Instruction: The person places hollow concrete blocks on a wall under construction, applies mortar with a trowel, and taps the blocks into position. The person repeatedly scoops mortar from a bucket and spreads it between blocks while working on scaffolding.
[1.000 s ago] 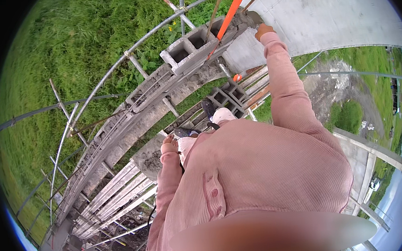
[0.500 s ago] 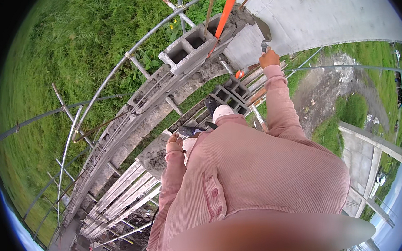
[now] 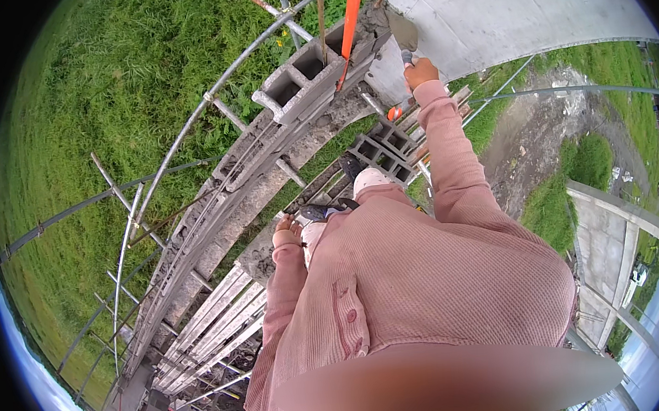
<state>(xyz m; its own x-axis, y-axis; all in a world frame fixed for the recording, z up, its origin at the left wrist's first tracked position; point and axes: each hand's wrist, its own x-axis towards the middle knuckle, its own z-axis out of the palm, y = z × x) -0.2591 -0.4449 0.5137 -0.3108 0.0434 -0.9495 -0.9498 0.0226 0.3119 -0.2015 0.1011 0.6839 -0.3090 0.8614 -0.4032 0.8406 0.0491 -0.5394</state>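
My right hand (image 3: 421, 73) is stretched out far ahead and closed around the handle of a trowel (image 3: 404, 34). The grey blade lies close against the pale concrete wall (image 3: 500, 18), beside the mortar-smeared end of the block wall (image 3: 373, 21). Whether the blade carries mortar is hard to see. Low by my thigh hangs my left hand (image 3: 287, 227), with its fingers loosely apart and nothing in them. Hollow concrete blocks (image 3: 288, 88) top the block wall, and a bright orange strip (image 3: 352, 21) slants across them.
Metal scaffold pipes (image 3: 235, 63) run along the grassy far side. Hollow blocks (image 3: 375, 153) stand by my feet, near an orange-and-white object (image 3: 395, 114). Weathered planks (image 3: 207, 313) extend to the lower left. A thin rod (image 3: 322, 23) rises from a block's cavity.
My right hand and the trowel have moved forward and left, nearer the mortar at the wall's end. The view has shifted slightly. My left hand stays low by my thigh.
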